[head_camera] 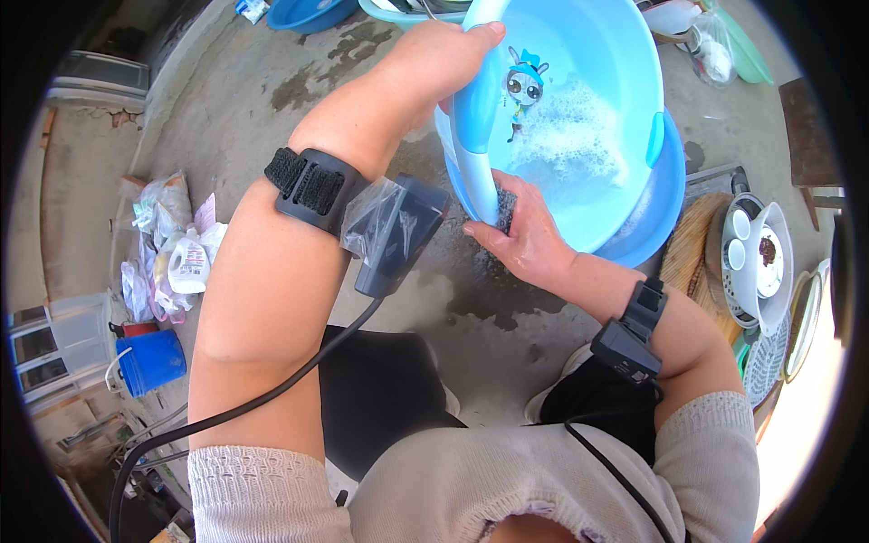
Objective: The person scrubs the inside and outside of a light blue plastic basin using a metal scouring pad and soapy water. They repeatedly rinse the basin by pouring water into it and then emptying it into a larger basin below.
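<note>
A light-blue plastic basin (584, 41) with a cartoon rabbit print inside is tilted in front of me, and soap suds (577, 129) lie on its inner surface. My left hand (451, 58) grips its rim on the left side, thumb on top. Lower on the same rim, my right hand (536, 234) presses a dark grey scouring pad (505, 210) against the edge, with its fingers on the inner side. A darker blue basin (658, 220) with suds sits beneath the tilted one, partly hidden by it.
Wet patches mark the concrete floor (495, 298). At the right stand a wooden board (689, 237) and a white colander (781, 285) with cups. Plastic bags and a white jug (189, 266) lie left, near a blue bucket (153, 363). Another blue basin (309, 19) is at the top.
</note>
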`<state>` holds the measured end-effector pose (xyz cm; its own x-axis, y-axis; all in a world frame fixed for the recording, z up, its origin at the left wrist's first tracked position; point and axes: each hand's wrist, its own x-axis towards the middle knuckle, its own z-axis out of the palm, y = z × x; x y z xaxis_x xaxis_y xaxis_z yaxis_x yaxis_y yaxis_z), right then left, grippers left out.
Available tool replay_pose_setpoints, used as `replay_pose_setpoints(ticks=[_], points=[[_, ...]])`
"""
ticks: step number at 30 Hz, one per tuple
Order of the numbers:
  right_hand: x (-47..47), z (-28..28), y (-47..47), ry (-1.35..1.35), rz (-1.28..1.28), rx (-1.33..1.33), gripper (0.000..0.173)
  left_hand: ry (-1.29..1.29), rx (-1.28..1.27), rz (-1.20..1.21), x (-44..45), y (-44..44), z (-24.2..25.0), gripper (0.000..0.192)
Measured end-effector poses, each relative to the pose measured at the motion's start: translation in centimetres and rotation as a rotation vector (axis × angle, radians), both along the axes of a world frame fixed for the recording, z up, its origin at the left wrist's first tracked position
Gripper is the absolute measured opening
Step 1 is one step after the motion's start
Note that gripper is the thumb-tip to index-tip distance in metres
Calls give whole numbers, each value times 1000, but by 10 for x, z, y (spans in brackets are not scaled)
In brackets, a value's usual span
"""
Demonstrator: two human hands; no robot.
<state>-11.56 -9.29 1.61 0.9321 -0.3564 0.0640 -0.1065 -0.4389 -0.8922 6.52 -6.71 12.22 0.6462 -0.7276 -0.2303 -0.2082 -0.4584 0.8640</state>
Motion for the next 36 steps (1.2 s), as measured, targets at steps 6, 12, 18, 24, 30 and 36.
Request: replay_pose_setpoints(ticks=[6, 12, 18, 24, 30, 36], points=[[-75, -84, -105, 686, 497, -299, 89, -111, -24, -29, 6, 6, -12, 55], [-85, -140, -190, 775, -56, -629, 59, -108, -22, 36, -63, 69, -51, 50], [-38, -129, -95, 772, 206, -207, 59, -15, -46, -99, -115, 108, -112, 45], [-22, -84, -25, 82, 188, 335, 57, 22, -208, -128, -109, 95, -98, 48], [-93, -105, -137, 724, 230, -403, 33, 118, -245, -74, -99, 90, -83, 48], [-83, -120, -103, 343, 318, -235, 28, 163, -155, -56, -98, 86, -73, 52]])
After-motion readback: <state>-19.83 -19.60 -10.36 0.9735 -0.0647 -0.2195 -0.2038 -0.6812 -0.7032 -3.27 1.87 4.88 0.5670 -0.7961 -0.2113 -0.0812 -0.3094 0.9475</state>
